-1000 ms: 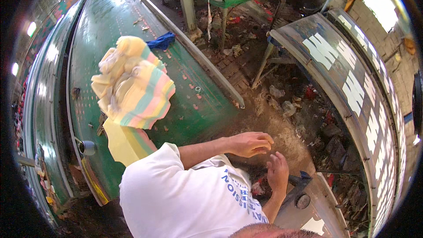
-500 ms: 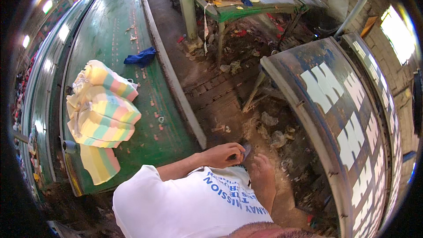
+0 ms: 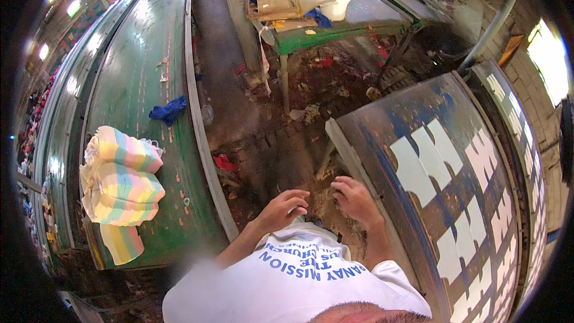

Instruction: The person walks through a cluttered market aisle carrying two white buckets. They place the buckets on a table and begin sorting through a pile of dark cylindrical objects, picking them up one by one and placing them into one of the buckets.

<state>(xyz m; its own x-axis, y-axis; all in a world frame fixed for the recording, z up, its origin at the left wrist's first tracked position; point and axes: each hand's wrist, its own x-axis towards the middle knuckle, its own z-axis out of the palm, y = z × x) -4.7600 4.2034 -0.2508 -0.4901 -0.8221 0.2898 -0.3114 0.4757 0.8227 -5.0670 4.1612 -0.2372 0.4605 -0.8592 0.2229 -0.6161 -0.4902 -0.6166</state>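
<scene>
In front of my body, over the gap between two long tables, my left hand (image 3: 286, 209) hovers with its fingers loosely bent and apart. My right hand (image 3: 357, 200) is raised beside it, near the edge of the dark right-hand table (image 3: 382, 125), fingers half curled and apart. Nothing shows in either hand. On that table lie rows of flat pale cut pieces (image 3: 439, 155) with notched edges. Stacks of striped pastel cloth pieces (image 3: 122, 185), in yellow, pink and green, rest on the green table (image 3: 191, 227) to my left. A crumpled blue cloth (image 3: 168, 111) lies farther along it.
A metal post (image 3: 239, 30) stands ahead, beside another table with a green edge (image 3: 341, 38). On that one are a wooden frame (image 3: 272, 1), a white bucket (image 3: 336, 5) and a blue rag. Scraps and a red piece (image 3: 225, 162) litter the dirt floor.
My hands have moved apart and away from my waist, the right one rising. The view has shifted right, so the right-hand table is closer. A small dark bluish patch by my left fingers is no longer visible.
</scene>
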